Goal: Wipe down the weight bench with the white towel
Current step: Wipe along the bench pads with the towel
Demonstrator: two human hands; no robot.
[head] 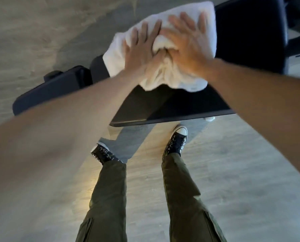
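Fingers (146, 32) of both hands spread flat on white towel (163, 79), bunched lengthwise along bench (172, 109).

Bench (180, 105) surface beneath towel (163, 77) hidden.

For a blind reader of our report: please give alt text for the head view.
Both hands, left hand and right hand, press a bunched white towel onto a black weight bench. The person stands on a pale floor.
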